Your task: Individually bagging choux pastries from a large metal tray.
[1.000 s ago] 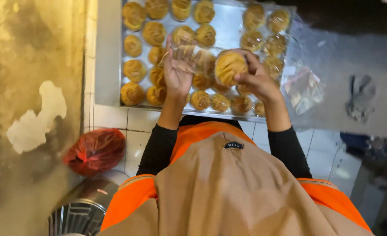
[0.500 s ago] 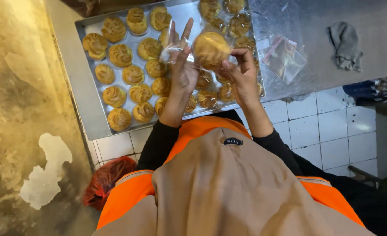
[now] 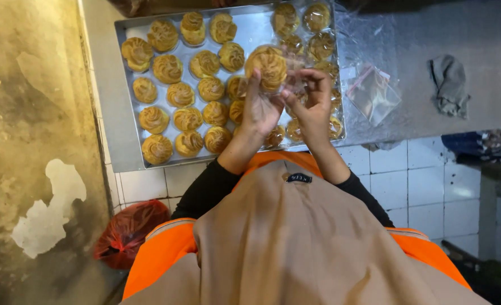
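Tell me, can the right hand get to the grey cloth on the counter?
Probably yes. The grey cloth lies in the open on the counter, to the right of the right hand, with nothing between them. But the hand's fingers are busy with the wrapped pastry.

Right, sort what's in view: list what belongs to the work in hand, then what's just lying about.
In hand:
left hand
right hand
pastry in clear wrapper
tray of pastries
clear bags

Lying about:
grey cloth
red bag
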